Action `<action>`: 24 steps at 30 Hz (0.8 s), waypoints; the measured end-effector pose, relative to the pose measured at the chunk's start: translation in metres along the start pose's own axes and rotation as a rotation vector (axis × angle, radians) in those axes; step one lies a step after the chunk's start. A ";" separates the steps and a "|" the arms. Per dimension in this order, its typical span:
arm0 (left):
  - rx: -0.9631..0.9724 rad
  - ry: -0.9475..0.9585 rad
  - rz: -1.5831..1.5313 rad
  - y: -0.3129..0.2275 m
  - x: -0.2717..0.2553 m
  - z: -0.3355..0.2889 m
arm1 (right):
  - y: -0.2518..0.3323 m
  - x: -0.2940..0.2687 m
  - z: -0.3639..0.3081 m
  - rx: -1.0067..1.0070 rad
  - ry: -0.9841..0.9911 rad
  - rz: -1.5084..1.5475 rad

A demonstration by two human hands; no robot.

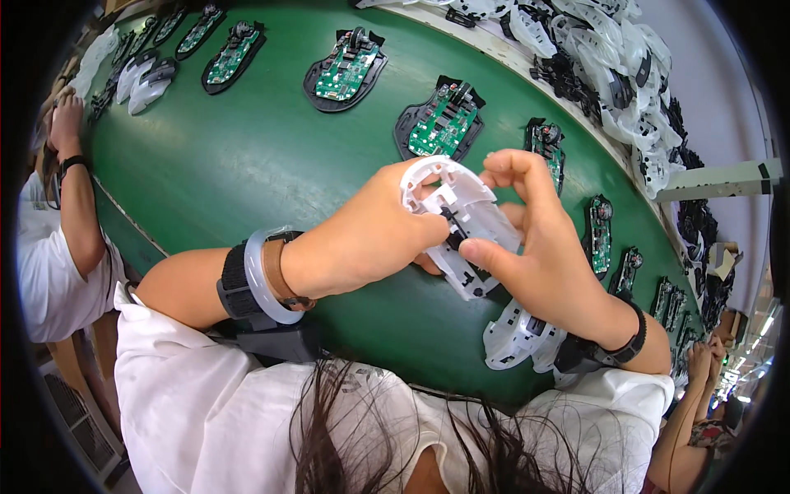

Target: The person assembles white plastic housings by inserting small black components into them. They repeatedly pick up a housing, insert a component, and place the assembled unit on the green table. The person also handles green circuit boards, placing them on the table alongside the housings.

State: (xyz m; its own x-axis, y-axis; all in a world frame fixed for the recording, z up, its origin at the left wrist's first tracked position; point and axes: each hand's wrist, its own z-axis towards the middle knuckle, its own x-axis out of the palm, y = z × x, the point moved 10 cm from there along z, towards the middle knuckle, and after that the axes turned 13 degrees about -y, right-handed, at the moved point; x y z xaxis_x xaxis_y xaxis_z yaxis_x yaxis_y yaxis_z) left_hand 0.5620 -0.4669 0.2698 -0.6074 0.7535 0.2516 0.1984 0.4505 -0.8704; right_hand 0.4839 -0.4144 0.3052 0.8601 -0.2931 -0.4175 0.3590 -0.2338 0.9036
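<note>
Above the green table, my left hand [399, 210] grips a white computer mouse shell [485, 216] by one side, with its hollow inner face turned up. A narrow black plastic part [454, 235] lies inside the shell, beside my left thumb. My right hand [539, 247] is curled round the opposite side, its thumb at the inner face near the black part. Its index finger is bent and stands off the shell's edge; the other fingertips are partly hidden. Just beyond my hands sits a black mouse base with a green circuit board [444, 128].
More mouse bases with circuit boards [346, 74] form a curved row along the green table [247, 165]. White shells [522, 333] lie by my right forearm. White and black parts [625, 74] are heaped beyond the pale ledge. Co-workers' arms [78, 198] appear at both sides.
</note>
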 end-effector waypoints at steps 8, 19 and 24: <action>0.002 -0.037 -0.067 0.010 -0.004 0.003 | 0.018 -0.005 -0.003 -0.303 -0.130 -0.142; 0.348 -0.020 0.113 -0.016 -0.007 -0.004 | 0.057 0.034 -0.053 -1.026 -0.292 -0.986; 0.926 -0.077 0.598 -0.049 0.008 -0.045 | 0.064 0.031 -0.086 -1.218 -0.298 -0.995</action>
State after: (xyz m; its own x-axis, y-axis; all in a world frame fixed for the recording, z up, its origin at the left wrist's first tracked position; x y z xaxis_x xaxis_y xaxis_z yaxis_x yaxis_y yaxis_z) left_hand 0.5824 -0.4611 0.3336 -0.6581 0.6842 -0.3142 -0.1574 -0.5332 -0.8312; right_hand 0.5648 -0.3591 0.3585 0.0724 -0.6792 -0.7304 0.8943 0.3684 -0.2540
